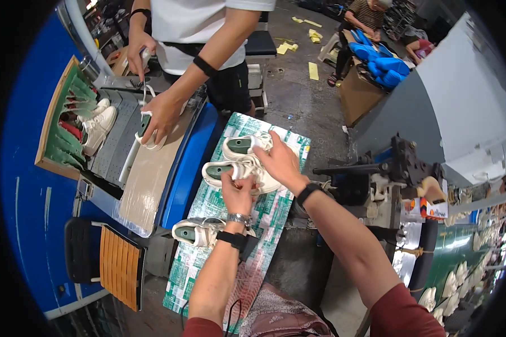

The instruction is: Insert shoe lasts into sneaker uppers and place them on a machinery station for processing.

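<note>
Three cream sneakers with green insoles lie on a board [180, 281] covered in green-and-white printed wrap. Inside the opening of the middle sneaker [212, 171], at its tongue and laces, my left hand [239, 194] has its fingers bent and pinched together. My right hand [281, 163] wraps over the front of the far sneaker [236, 147], its thumb by the tongue and its fingers around the far side. The near sneaker [191, 232] lies partly beneath my left wrist, untouched by my fingers.
Across from me, a co-worker's hand [166, 115] holds another sneaker over a conveyor [140, 196]. Its curtained tunnel [67, 123] is at left. A black metal machine [393, 174] stands right, near racks of shoes [455, 281]. A seated person works behind a carton [351, 98] of blue pieces.
</note>
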`<control>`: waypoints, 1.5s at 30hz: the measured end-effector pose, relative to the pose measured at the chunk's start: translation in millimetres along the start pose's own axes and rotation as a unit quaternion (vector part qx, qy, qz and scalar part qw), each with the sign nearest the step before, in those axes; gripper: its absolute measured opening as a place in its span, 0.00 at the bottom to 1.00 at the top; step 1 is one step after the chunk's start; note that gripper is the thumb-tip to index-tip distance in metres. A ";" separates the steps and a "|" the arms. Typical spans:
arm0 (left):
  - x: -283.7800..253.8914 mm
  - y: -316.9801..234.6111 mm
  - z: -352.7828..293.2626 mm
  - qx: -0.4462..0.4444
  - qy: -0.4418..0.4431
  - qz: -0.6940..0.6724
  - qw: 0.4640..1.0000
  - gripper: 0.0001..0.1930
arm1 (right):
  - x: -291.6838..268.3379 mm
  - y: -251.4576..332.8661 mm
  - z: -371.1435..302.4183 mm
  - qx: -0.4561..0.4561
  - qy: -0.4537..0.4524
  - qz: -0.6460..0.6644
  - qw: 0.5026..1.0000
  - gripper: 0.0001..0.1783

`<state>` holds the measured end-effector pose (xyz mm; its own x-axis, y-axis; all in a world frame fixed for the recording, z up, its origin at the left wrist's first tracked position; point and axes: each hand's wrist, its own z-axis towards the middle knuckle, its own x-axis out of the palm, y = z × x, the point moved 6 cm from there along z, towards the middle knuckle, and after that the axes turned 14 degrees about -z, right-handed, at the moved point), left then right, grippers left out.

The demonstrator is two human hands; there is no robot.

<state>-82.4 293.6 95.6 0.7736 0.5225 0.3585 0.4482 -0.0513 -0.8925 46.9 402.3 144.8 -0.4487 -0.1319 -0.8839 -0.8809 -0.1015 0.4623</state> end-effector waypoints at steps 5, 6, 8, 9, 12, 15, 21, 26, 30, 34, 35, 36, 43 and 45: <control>-11.0 -3.4 -8.0 -0.009 -0.010 -0.080 0.997 0.12 | 36.9 30.4 41.5 -0.022 0.076 -0.142 0.987 0.28; -7.1 1.8 -17.6 -0.015 -0.004 -0.081 0.997 0.12 | 39.1 19.6 42.1 -0.014 0.074 -0.145 0.987 0.28; -1.4 -0.9 -44.3 0.035 -0.001 -0.058 0.998 0.12 | 30.6 8.7 30.0 -0.047 0.025 -0.105 0.993 0.19; -0.6 -7.3 -66.7 0.052 0.010 -0.008 0.999 0.12 | 16.0 0.0 9.9 -0.047 -0.039 -0.041 0.997 0.17; 4.3 -26.7 -132.2 0.073 0.071 0.071 0.992 0.12 | -28.4 -51.9 -71.2 -0.044 -0.127 0.092 0.987 0.20; -7.5 -44.4 -193.4 0.024 0.122 0.178 0.976 0.11 | -65.4 -109.9 -189.0 0.065 -0.034 0.340 0.937 0.21; -30.3 -9.6 -283.8 -0.203 0.192 0.362 0.889 0.13 | -145.4 -269.4 -434.5 0.321 -0.107 0.548 0.765 0.21; 41.4 19.0 -352.4 -0.119 0.232 0.258 0.930 0.11 | -201.6 -419.6 -574.1 0.415 -0.227 0.400 0.785 0.22; 119.5 27.9 -400.6 -0.088 0.312 0.249 0.913 0.10 | -189.2 -512.5 -621.5 0.448 -0.174 0.321 0.816 0.25; 199.2 19.7 -448.1 -0.148 0.369 0.132 0.908 0.10 | -224.9 -472.7 -599.2 0.307 -0.239 0.304 0.870 0.30; 210.9 22.5 -453.8 -0.168 0.382 0.079 0.905 0.11 | -225.2 -443.8 -574.8 0.271 -0.230 0.427 0.832 0.31; 223.4 31.0 -459.0 -0.192 0.402 0.024 0.895 0.12 | -227.0 -414.8 -552.2 0.238 -0.222 0.538 0.778 0.33; 233.1 113.2 -419.6 -0.206 0.312 -0.068 0.925 0.06 | -236.7 -329.3 -458.8 0.140 -0.045 0.690 0.709 0.43; 246.9 127.3 -401.9 -0.254 0.313 -0.101 0.910 0.09 | -254.4 -332.2 -435.9 0.111 -0.141 0.535 0.826 0.44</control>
<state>345.8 74.0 180.5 0.6848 -0.0135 0.7286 0.6354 -0.4785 -0.6061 519.3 39.8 246.9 -0.9777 0.2082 0.0264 0.0506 0.1117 0.9925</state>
